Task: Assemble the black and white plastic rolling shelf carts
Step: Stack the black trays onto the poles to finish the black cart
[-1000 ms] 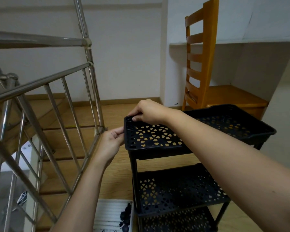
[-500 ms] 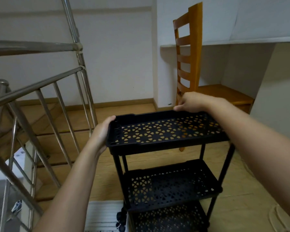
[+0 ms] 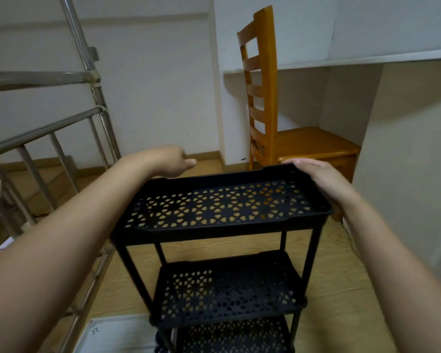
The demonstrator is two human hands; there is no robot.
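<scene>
Touching the right hand (image 3: 318, 179), the black cart (image 3: 214, 233) stands upright.

A single head-worn camera looks forward and down, close above the black cart's top shelf (image 3: 222, 202), facing the wooden chair (image 3: 278, 123).

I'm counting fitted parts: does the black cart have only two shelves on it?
No, the black cart shows three perforated shelves stacked one above another: the top shelf, the middle shelf and the bottom shelf.
</scene>
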